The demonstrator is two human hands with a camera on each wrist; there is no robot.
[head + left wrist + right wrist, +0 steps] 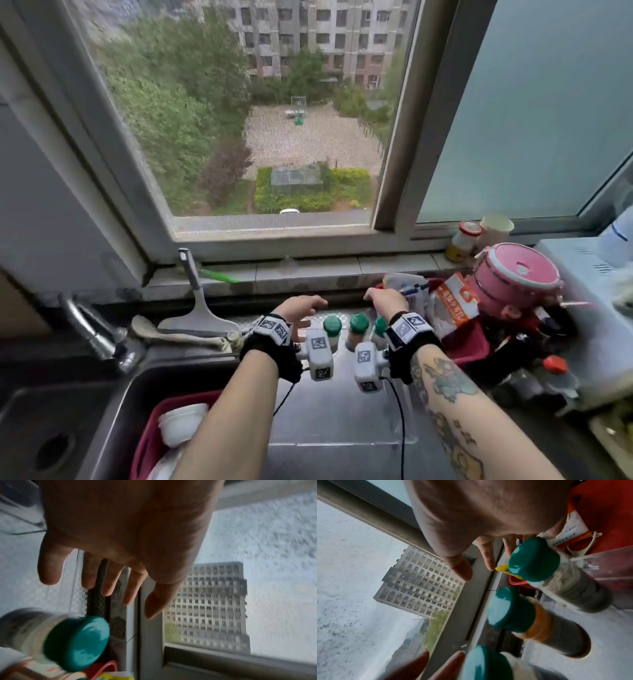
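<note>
3 green-capped jars [358,325]: upright, row on worktop [342,421], just below both hands. Left hand [301,308], right hand [385,299]: fingers spread, empty. Step: reach, prob. Next: lower, grip one jar w/o toppling neighbours.

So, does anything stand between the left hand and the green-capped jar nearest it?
Nothing visible does. The left hand hovers open just above and beside the leftmost green-capped jar, with only air between its fingers and the cap. The middle jar stands farther right, clear of the path.

Steel counter [342,428] carries three green-capped jars [358,323] (in a row)
</note>
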